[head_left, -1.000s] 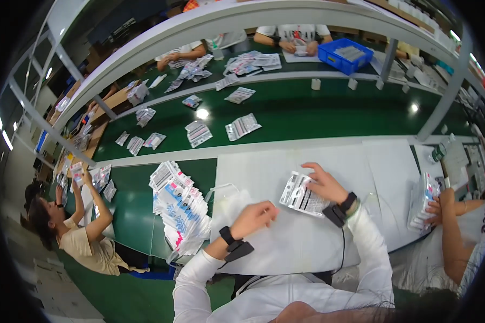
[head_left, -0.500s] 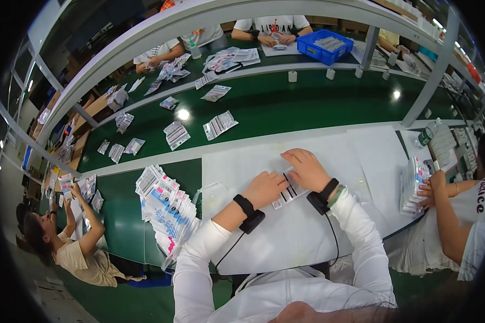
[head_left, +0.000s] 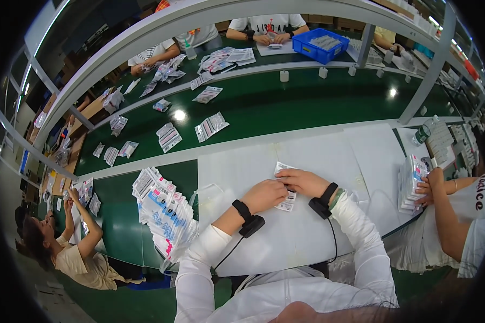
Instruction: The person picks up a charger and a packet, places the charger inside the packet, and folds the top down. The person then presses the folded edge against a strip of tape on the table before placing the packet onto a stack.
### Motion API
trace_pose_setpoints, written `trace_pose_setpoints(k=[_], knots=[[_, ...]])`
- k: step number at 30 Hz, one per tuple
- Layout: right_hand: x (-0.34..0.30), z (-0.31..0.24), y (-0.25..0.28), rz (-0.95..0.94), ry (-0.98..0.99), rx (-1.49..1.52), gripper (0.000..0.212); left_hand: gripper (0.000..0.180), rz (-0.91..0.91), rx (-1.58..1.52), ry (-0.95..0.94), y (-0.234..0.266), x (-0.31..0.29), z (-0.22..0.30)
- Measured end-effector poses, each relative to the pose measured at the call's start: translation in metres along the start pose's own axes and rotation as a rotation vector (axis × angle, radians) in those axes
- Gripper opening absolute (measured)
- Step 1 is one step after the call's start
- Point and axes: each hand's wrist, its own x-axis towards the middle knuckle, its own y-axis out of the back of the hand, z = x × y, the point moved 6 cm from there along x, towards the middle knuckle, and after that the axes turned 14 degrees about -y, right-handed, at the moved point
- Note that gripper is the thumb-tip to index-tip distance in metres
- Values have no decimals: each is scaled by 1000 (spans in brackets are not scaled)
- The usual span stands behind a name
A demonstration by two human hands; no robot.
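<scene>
A white printed packet (head_left: 286, 205) lies on the white sheet (head_left: 242, 245) in front of me, its far end showing beyond my fingers and its near end below them. My left hand (head_left: 265, 196) is closed at the packet's left edge, fingertips curled. From the right, my right hand (head_left: 305, 183) lies across the packet's middle, fingers together and bent onto it, their tips meeting my left fingers. The hands cover the packet's middle. Left of the sheet, a fanned pile of similar white, blue and pink packets (head_left: 164, 212) rests on the green tabletop.
Loose packets (head_left: 211, 127) are scattered on the green surface (head_left: 264, 113) beyond a pale ledge. A blue bin (head_left: 320, 46) stands at the far side. At right, a co-worker's hands hold a stack of packets (head_left: 411, 183) near a plastic bottle (head_left: 421, 134). Another person works at left.
My right hand has come down and left over the packet, and its fingers have closed in toward my left hand. The packet now stands more upright in view. The head view has shifted slightly.
</scene>
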Motion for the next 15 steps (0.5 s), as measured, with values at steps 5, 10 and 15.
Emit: trace_pose_setpoints(k=[5,10,15], knots=[[-9,-4,-1,65,182,-230,59,12,-84,76,50,-7,-33,37],[-10,-8,-3,39,161,-287,95,19,88,-57,220,-2,-75,45],[-19,-5,1,-31,69,-350,108,21,201,2,253,97,-71,61]])
